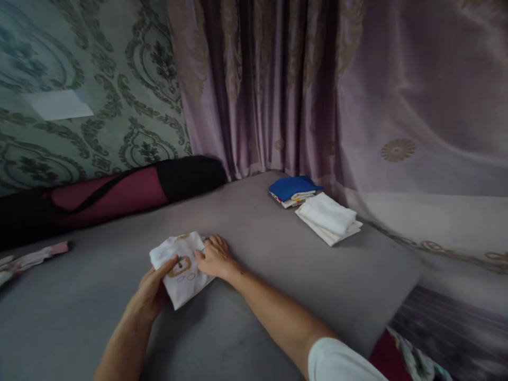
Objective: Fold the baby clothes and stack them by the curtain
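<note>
A small white folded garment (180, 267) with an orange print lies on the grey surface (278, 254) in front of me. My left hand (153, 291) grips its near left edge, thumb on top of the cloth. My right hand (214, 256) rests on its right side, fingers curled over the fabric and pressing it down. Both hands touch the same garment.
Two folded stacks sit at the back right: a white one (327, 217) and a blue-topped one (293, 189). A maroon and black long bag (111, 196) lies along the patterned wall. Pink cloth (35, 258) lies at the left edge. Purple curtains (317, 90) hang behind.
</note>
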Demonstrator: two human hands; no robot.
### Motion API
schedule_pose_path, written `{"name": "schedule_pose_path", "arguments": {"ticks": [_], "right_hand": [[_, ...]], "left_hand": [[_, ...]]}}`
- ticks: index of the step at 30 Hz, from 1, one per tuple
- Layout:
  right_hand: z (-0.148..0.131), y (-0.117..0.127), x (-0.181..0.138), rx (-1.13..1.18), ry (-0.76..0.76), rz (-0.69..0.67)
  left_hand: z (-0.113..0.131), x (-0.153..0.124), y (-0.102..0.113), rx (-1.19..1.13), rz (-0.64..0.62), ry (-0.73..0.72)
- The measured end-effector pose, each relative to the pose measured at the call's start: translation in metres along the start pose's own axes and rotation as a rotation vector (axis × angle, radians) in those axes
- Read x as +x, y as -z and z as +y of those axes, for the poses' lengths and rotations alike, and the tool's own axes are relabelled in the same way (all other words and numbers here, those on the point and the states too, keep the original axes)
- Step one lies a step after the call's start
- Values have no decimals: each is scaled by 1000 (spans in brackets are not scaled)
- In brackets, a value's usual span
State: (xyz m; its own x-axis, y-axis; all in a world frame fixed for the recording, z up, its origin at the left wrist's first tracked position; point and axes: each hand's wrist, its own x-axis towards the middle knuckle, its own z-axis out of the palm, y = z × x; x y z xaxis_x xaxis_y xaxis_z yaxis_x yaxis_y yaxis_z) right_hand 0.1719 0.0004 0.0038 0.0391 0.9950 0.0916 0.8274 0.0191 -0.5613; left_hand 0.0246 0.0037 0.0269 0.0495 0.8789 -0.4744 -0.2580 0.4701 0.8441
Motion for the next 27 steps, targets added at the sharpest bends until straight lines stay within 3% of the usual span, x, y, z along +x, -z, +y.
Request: {"name": "schedule_pose_path", "arguments": {"ticks": [4,8,12,15,21,24,27], "right_hand": [[-2,5,2,173,-33,-45],[3,17,6,569,-106,-126],[14,31,9,1038,-213,-381],[19,38,10,1177,-304,-533],[32,59,2,1083,-356,-392],[50,90,-8,1108,-371,-323],[77,137,-20,1138,-411,-197]], "left_hand": [[3,-9,-6,-25,-23,-57],[11,-18,-7,-89,-24,-61],[15,-27,-10,-155,-41,-67],[11,-28,-16,-162,-59,-44],[-4,-17,-23,-166,-116,-60],[-7,-11,-20,-211,-171,-86],[-7,-9,-14,-241,-146,-65]]}}
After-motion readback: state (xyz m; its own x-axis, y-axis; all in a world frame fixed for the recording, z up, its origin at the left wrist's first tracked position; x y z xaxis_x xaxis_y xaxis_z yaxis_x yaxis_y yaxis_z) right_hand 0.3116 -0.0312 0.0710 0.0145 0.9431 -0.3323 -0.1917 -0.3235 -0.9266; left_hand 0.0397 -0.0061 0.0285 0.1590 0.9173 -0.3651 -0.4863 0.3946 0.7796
